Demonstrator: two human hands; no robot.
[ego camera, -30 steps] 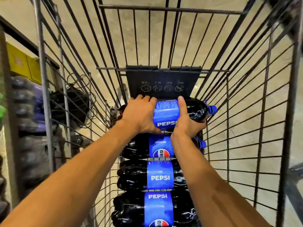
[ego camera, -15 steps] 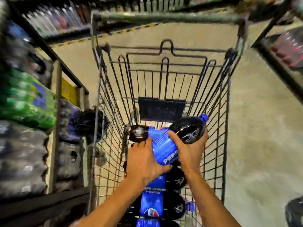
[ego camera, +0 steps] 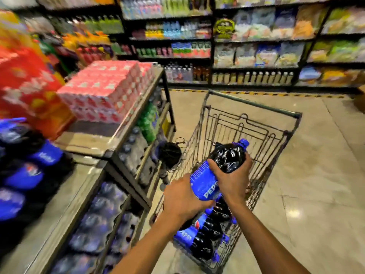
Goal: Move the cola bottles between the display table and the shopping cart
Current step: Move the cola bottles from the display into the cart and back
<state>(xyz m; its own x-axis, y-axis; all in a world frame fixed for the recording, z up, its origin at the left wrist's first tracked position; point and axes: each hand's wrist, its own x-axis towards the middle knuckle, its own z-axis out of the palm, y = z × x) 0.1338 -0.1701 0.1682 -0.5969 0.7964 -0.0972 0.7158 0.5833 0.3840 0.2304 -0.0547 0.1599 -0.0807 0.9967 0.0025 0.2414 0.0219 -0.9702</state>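
Both hands hold one large cola bottle (ego camera: 225, 161) with a blue label and blue cap, lifted above the wire shopping cart (ego camera: 254, 107) and tilted cap-up to the right. My left hand (ego camera: 182, 200) grips its lower end. My right hand (ego camera: 232, 178) wraps its dark upper body. More cola bottles (ego camera: 205, 234) lie on their sides in the cart below. The display table (ego camera: 65, 196) runs along the left, with blurred blue-labelled cola bottles (ego camera: 25, 175) on its top.
Red shrink-wrapped packs (ego camera: 106, 89) sit on a higher shelf unit at left, with bottled packs stored beneath. A dark bundle (ego camera: 169, 155) hangs beside the cart. Stocked store shelves (ego camera: 256, 42) line the back. Pale tiled floor (ego camera: 316, 175) spreads to the right.
The bottle has risen from the bottom of the cart to above its rim, held by both hands. My view has lifted from inside the cart to the aisle and swung left.
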